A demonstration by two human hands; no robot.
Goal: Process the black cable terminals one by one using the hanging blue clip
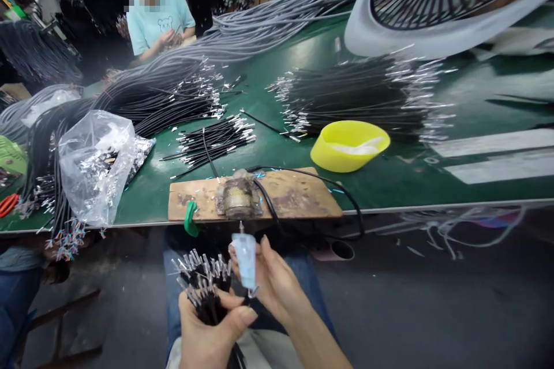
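Note:
A bundle of black cables (210, 300) with bare silvery ends pointing up is wrapped in my left hand (212, 331), over my lap. Close beside it, the fingers of my right hand (274, 279) are curled around a light blue tapered piece (246, 259). That piece sits under a thin metal shaft of a small motor (239, 197), which is fixed on a wooden board (298, 193) at the table's front edge. A silvery end shows at the bottom of the blue piece, near my left thumb. What lies behind the blue piece is hidden.
On the green table (259, 98) lie black cable bundles (350, 95), a small tied bundle (212, 144), a plastic bag (101, 167), a yellow container (329, 155) and grey cables (259, 26). A fan (363, 29) stands back right. A person (160, 17) sits across.

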